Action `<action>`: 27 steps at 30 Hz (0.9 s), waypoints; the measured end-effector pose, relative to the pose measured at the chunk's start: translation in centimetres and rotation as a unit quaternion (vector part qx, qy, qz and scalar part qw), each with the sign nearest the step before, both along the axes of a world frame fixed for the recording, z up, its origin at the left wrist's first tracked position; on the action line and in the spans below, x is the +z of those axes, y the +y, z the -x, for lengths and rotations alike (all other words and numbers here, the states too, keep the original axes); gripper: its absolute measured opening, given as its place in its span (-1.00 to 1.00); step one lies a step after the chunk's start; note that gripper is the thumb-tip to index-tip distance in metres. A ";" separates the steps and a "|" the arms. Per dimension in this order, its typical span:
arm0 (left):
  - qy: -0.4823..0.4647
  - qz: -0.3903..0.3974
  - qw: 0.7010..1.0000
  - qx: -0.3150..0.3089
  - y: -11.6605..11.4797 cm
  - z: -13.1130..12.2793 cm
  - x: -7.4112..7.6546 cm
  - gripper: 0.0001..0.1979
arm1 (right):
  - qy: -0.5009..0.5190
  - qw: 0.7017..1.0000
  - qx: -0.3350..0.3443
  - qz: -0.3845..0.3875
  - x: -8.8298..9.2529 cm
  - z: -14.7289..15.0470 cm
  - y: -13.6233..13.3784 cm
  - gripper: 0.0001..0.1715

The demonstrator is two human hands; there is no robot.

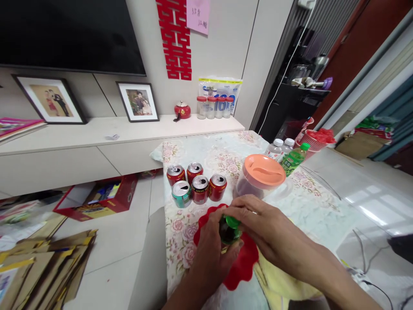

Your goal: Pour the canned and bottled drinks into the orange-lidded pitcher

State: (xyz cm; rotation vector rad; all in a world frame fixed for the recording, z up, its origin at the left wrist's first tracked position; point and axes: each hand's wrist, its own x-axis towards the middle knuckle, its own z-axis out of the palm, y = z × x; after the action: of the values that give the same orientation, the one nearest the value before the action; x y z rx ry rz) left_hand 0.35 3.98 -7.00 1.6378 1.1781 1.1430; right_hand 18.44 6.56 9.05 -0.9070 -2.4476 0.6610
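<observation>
My left hand [214,249] is wrapped around a green-capped bottle [228,231] that looks dark inside. Fingers of my right hand [261,219] close over the bottle's green cap from the right and hide part of it. Under both hands lies a red scalloped-edge plate [237,275]. Just beyond them stands a clear tub with an orange lid [264,170]. Several opened drink cans [200,189], mostly red and one of them teal, are grouped to the left of the tub. Below my right forearm is a yellow cloth [274,275].
Two white-capped bottles [274,148] and a green drink bottle [294,158] stand behind the tub on the flowered tablecloth [182,232]. Along the cabinet [135,134] are picture frames, a red pot [182,111] and red-lidded jars [215,107]. Flattened cardboard [41,267] lies at lower left.
</observation>
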 end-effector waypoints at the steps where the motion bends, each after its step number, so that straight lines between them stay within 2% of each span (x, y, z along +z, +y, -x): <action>1: 0.002 0.001 1.000 0.003 0.0 0.0 0.0 -0.29 | -0.006 1.000 -0.022 -0.016 -0.5 0.1 0.0 -0.70; 3: 0.008 0.001 1.000 0.010 0.0 0.1 0.0 -0.26 | -0.032 0.994 -0.082 -0.062 -1.4 0.3 0.1 -0.83; 6: 0.015 0.008 1.000 0.014 0.0 0.1 -0.1 -0.25 | -0.073 0.984 -0.127 -0.102 -1.5 0.2 0.1 -0.59; 8: 0.013 0.005 1.000 0.019 0.0 0.1 0.0 -0.26 | -0.058 0.989 -0.101 -0.091 -0.9 0.0 0.0 -0.47; 11: 0.007 -0.003 1.000 0.013 0.1 0.0 0.2 -0.29 | 0.002 0.999 0.000 -0.046 -0.2 0.2 0.0 -0.44; 13: 0.008 0.000 1.000 0.007 0.1 0.0 0.3 -0.29 | 0.007 0.999 0.004 -0.039 -0.5 0.6 0.0 -0.51; 15: 0.014 0.000 1.000 0.010 0.1 0.0 0.3 -0.27 | -0.023 0.995 -0.058 -0.073 -1.1 0.9 0.0 -0.81; 16: 0.017 -0.001 1.000 0.013 0.1 0.1 0.2 -0.26 | -0.042 0.990 -0.094 -0.095 -1.3 0.9 0.1 -0.86; 18: 0.021 -0.001 1.000 0.019 0.0 0.1 0.2 -0.26 | -0.060 0.985 -0.117 -0.110 -1.3 0.8 0.0 -0.78; 19: 0.020 0.000 1.000 0.021 0.0 0.1 0.2 -0.27 | -0.049 0.989 -0.100 -0.101 -1.1 0.6 0.0 -0.78; 23: 0.004 -0.003 1.000 0.015 0.1 -0.1 -0.2 -0.28 | 0.039 0.999 0.014 -0.013 -0.6 0.3 0.0 -0.51; 25: -0.005 -0.009 1.000 0.020 0.2 -0.3 -0.6 -0.28 | 0.060 0.998 -0.007 -0.036 -1.2 0.6 0.0 -0.61; 27: -0.010 -0.016 0.999 0.032 0.2 -0.3 -0.9 -0.25 | 0.059 0.991 -0.072 -0.096 -2.0 0.9 0.1 -0.77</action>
State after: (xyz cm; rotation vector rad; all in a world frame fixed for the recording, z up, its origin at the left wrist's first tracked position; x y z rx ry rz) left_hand 0.66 4.15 -7.91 1.6192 1.2145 1.2208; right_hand 17.53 6.62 7.05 -0.9276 -2.2698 0.4075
